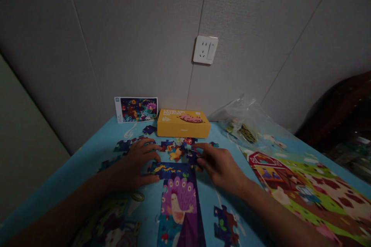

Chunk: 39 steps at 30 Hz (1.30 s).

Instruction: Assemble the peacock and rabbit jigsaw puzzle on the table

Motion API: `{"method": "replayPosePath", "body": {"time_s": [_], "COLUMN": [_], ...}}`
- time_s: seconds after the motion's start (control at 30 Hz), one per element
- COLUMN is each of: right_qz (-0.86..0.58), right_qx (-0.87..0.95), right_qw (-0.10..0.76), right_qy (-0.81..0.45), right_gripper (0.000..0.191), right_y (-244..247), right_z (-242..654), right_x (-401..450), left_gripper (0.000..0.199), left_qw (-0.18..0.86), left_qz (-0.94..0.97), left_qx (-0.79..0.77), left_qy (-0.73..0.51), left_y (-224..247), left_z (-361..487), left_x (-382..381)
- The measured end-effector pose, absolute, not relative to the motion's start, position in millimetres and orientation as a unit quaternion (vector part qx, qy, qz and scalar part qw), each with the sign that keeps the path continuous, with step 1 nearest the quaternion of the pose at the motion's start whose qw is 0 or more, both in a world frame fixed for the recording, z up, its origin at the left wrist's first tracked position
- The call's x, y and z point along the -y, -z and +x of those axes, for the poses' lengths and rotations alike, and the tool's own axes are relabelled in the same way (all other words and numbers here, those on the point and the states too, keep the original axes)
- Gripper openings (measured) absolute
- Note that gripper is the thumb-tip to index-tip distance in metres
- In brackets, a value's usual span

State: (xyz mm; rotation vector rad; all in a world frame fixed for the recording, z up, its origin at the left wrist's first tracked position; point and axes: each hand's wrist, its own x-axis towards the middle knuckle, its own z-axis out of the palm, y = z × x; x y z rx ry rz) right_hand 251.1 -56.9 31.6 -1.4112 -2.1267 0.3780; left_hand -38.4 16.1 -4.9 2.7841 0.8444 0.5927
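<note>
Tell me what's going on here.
A person has both hands among puzzle pieces. The right hand has its fingers at a dark piece; whether it grips it is hard to tell. The left hand is spread nearby. A joined peacock section lies in front, with a yellow box and picture card behind.

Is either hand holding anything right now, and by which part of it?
The right hand seems to hold a dark puzzle piece at its right edge; the left hand visibly holds nothing.
</note>
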Motion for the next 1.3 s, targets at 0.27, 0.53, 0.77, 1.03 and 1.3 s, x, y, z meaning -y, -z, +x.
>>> {"method": "replayPosePath", "body": {"time_s": [0.27,0.53,0.77,1.03,1.3], "right_qz": [-0.469,-0.442,-0.302,-0.295,-0.306], "right_qx": [0.767,0.855,0.937,0.934,0.925], "right_qw": [0.345,0.209,0.096,0.12,0.132], "right_qy": [-0.27,-0.171,-0.146,-0.164,-0.182], "right_gripper": [0.017,0.037,0.045,0.044,0.042], "right_y": [-10,-20,-24,-24,-23], "right_z": [211,205,205,210,224], "right_x": [77,91,93,90,79], "left_gripper": [0.02,0.025,0.027,0.039,0.036], "left_qw": [0.157,0.164,0.17,0.153,0.14], "left_qz": [0.928,0.857,0.838,0.852,0.875], "left_qx": [-0.233,-0.332,-0.365,-0.363,-0.356], "left_qy": [-0.245,-0.358,-0.368,-0.346,-0.298], "left_y": [-1,15,3,-2,-2], "left_z": [-9,-21,-28,-30,-33], "left_x": [13,-3,-9,-6,-2]}}
